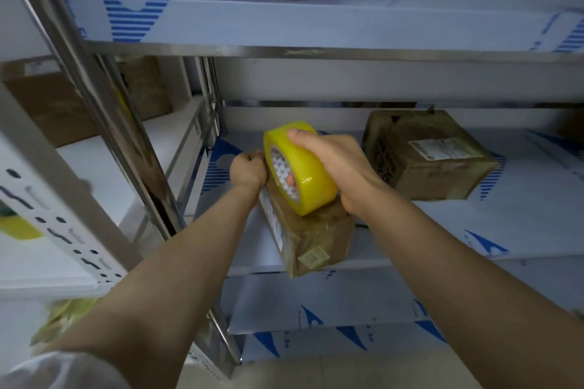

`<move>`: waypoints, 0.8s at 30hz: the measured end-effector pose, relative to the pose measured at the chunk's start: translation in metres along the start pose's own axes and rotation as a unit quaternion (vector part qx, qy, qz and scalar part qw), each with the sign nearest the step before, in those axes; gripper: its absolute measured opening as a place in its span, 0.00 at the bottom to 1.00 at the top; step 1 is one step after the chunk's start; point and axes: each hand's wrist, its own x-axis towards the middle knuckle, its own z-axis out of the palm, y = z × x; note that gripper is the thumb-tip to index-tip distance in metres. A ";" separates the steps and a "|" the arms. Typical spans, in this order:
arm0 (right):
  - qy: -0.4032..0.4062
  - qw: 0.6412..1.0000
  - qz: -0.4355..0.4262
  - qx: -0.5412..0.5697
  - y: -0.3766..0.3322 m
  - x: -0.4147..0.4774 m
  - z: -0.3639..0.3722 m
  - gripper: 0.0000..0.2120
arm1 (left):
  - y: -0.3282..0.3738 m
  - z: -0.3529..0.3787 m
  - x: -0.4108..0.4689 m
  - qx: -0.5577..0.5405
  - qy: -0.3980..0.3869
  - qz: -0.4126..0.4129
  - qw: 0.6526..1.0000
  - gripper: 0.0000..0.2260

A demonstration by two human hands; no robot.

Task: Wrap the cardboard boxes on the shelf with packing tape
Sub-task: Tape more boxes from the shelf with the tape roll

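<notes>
Tape roll (303,177) stands on edge atop the near cardboard box (313,240), with the right hand (335,164) wrapped over it, probably to steady it for unrolling. The left hand (248,170) is fisted against the roll's rim (perhaps pinching the free end; I cannot tell). That box sits at the shelf (474,224) front edge. A second box (433,155) lies behind to the right, and a steel upright (126,142) crowds the left.
</notes>
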 end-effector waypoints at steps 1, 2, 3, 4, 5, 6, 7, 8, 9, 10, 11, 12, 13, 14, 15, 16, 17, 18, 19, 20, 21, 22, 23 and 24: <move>-0.005 1.000 0.011 -0.002 -0.002 -0.013 -0.004 0.14 | 0.000 -0.001 0.000 0.004 0.006 0.000 1.000 0.16; -0.011 1.000 0.018 -0.009 -0.002 -0.026 -0.010 0.14 | 0.000 -0.001 0.002 0.012 0.007 0.002 1.000 0.14; -0.021 0.999 0.020 -0.024 -0.002 -0.039 -0.018 0.13 | -0.001 0.000 0.001 0.019 0.007 0.007 1.000 0.12; -0.033 0.998 0.020 -0.050 -0.001 -0.051 -0.026 0.13 | -0.001 0.002 -0.001 0.024 0.008 0.012 1.000 0.12; -0.042 0.996 0.018 -0.077 0.001 -0.064 -0.033 0.12 | 0.000 0.003 -0.004 0.031 0.010 0.016 0.999 0.14; -0.042 0.995 0.019 -0.093 0.003 -0.077 -0.040 0.11 | 0.001 0.004 -0.006 0.038 0.015 0.017 0.999 0.16; -0.038 0.994 0.025 -0.098 0.006 -0.090 -0.046 0.11 | 0.001 0.004 -0.009 0.045 0.021 0.019 0.999 0.17; -0.028 0.995 0.032 -0.094 0.009 -0.101 -0.052 0.13 | 0.001 0.004 -0.010 0.052 0.025 0.025 0.998 0.18; -0.015 0.995 0.036 -0.089 0.013 -0.110 -0.056 0.18 | 0.002 0.004 -0.011 0.059 0.029 0.028 0.997 0.18; 0.004 0.995 0.038 -0.093 0.019 -0.115 -0.061 0.24 | 0.003 0.004 -0.013 0.064 0.032 0.032 0.997 0.18; 0.025 0.994 0.040 -0.099 0.026 -0.117 -0.064 0.27 | 0.005 0.004 -0.016 0.069 0.034 0.035 0.996 0.17; 0.045 0.993 0.045 -0.099 0.032 -0.118 -0.065 0.28 | 0.006 0.004 -0.017 0.074 0.034 0.041 0.996 0.17; 0.057 0.993 0.048 -0.095 0.036 -0.117 -0.066 0.28 | 0.007 0.004 -0.018 0.076 0.033 0.050 0.995 0.16; 0.067 0.992 0.051 -0.092 0.040 -0.116 -0.066 0.28 | 0.008 0.004 -0.018 0.077 0.032 0.061 0.995 0.15; 0.073 0.992 0.053 -0.092 0.043 -0.115 -0.066 0.26 | 0.010 0.003 -0.019 0.071 0.032 0.072 0.994 0.14; 0.076 0.991 0.058 -0.094 0.047 -0.114 -0.066 0.22 | 0.011 0.001 -0.019 0.058 0.033 0.080 0.995 0.14; 0.077 0.990 0.062 -0.096 0.049 -0.113 -0.067 0.19 | 0.012 0.000 -0.019 0.040 0.030 0.080 0.996 0.15; 0.077 0.990 0.067 -0.099 0.052 -0.113 -0.068 0.16 | 0.014 -0.001 -0.019 0.020 0.026 0.072 0.997 0.16; 0.076 0.990 0.069 -0.100 0.055 -0.112 -0.069 0.13 | 0.015 -0.002 -0.019 0.005 0.017 0.059 0.998 0.17; 0.074 0.990 0.069 -0.102 0.056 -0.112 -0.070 0.12 | 0.016 -0.003 -0.019 0.001 0.003 0.054 0.999 0.17; 0.072 0.990 0.066 -0.102 0.057 -0.112 -0.070 0.11 | 0.017 -0.004 -0.019 0.016 -0.016 0.060 0.998 0.17; 0.071 0.990 0.063 -0.100 0.058 -0.112 -0.070 0.11 | 0.017 -0.005 -0.018 0.038 -0.040 0.067 0.996 0.18; 0.069 0.991 0.061 -0.096 0.057 -0.113 -0.070 0.11 | 0.017 -0.005 -0.016 0.063 -0.060 0.073 0.994 0.21; 0.065 0.992 0.062 -0.091 0.057 -0.113 -0.070 0.11 | 0.017 -0.006 -0.014 0.088 -0.075 0.075 0.990 0.24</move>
